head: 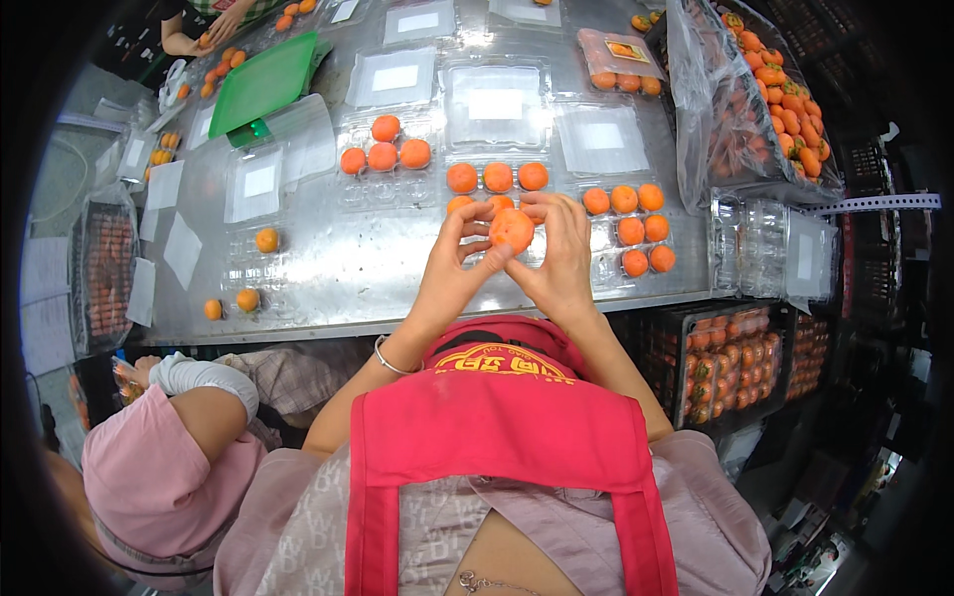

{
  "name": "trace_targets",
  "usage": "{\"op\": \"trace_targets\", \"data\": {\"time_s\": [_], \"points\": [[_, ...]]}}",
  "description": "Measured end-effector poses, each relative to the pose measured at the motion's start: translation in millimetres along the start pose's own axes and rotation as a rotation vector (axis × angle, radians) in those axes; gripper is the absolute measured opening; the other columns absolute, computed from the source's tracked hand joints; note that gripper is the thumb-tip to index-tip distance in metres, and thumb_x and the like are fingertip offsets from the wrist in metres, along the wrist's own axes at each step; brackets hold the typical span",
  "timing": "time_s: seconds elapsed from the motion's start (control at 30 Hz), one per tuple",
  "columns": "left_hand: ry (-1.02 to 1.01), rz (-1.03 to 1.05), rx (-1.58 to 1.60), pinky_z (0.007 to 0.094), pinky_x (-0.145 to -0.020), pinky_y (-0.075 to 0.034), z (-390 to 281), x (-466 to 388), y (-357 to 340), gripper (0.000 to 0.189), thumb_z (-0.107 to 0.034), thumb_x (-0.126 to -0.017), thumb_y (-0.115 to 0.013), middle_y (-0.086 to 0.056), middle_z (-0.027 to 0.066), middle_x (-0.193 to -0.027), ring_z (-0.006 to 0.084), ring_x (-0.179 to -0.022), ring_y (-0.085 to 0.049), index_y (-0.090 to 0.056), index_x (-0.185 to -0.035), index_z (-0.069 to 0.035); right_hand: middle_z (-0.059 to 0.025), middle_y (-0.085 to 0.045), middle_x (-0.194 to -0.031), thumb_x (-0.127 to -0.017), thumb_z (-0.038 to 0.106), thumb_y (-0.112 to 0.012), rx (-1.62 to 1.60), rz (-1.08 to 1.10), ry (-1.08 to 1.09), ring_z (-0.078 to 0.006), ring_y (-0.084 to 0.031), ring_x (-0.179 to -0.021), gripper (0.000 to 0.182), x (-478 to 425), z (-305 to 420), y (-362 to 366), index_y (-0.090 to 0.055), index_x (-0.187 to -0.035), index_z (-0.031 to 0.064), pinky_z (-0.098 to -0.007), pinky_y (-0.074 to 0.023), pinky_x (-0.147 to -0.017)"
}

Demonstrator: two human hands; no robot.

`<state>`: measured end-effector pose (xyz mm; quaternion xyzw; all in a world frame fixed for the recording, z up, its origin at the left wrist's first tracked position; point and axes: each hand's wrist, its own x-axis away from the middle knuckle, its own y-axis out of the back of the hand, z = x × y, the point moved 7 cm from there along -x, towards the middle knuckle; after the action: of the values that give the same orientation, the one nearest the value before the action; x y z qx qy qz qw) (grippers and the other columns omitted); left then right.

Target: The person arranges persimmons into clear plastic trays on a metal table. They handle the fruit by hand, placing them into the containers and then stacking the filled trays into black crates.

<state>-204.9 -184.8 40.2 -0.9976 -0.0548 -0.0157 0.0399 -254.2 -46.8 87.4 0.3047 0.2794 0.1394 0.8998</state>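
An orange persimmon (511, 230) is held between the fingertips of my left hand (460, 249) and my right hand (557, 257), above the metal table (350, 276). Just beyond my hands, several persimmons (498, 177) sit in rows in an open clear plastic clamshell (494, 104), and my fingers partly hide the nearer row. To the right, another open clamshell (604, 141) holds several persimmons (630, 231), with some cups at its left bare. Farther left, a clear tray (387, 192) carries several persimmons (383, 156) in its far part.
A plastic-lined crate (700, 119) heaped with persimmons stands at far right, near stacked clamshells (753, 246). A closed pack (622, 63) lies at the back. A green-topped scale (264, 82) stands left. Two co-workers are near: a pink sleeve (149, 454) at left, hands (223, 26) across the table.
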Motion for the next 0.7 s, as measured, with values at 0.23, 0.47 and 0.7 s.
{"op": "trace_targets", "data": {"time_s": [0.23, 0.47, 0.7], "points": [[0.148, 0.021, 0.274, 0.0357, -0.102, -0.051, 9, -1, -3, 0.047, -0.021, -0.099, -0.067, -0.06, 0.0116, -0.132, 0.0208, -0.119, -0.061, -0.051, -0.137, 0.0, -0.012, -0.055, -0.136, -0.068, 0.017, -0.086, 0.071, -0.034, 0.059, -0.0356, -0.047, -0.129, 0.067, 4, 14, -2, -0.054, -0.125, 0.0059, -0.0511, -0.0353, -0.106], [0.35, 0.114, 1.085, 0.0405, -0.113, -0.049, 25, 4, -6, 0.055, -0.034, -0.107, -0.053, -0.056, 0.0194, -0.139, 0.0308, -0.131, -0.056, -0.043, -0.143, 0.005, -0.0127, -0.053, -0.138, -0.07, 0.013, -0.089, -0.122, -0.041, -0.102, -0.0348, -0.046, -0.13, 0.081, 24, -3, 16, -0.048, -0.14, 0.0065, -0.0474, -0.0392, -0.108], [0.395, 0.202, 1.303, 0.0371, -0.112, -0.05, 37, 0, -14, 0.058, -0.035, -0.107, -0.051, -0.046, 0.0228, -0.146, 0.0328, -0.133, -0.053, -0.035, -0.148, 0.004, -0.012, -0.055, -0.13, -0.079, 0.011, -0.082, -0.207, -0.035, -0.35, -0.0294, -0.052, -0.123, 0.062, 61, -48, 19, -0.054, -0.134, 0.0062, -0.0412, -0.0458, -0.1]]}}
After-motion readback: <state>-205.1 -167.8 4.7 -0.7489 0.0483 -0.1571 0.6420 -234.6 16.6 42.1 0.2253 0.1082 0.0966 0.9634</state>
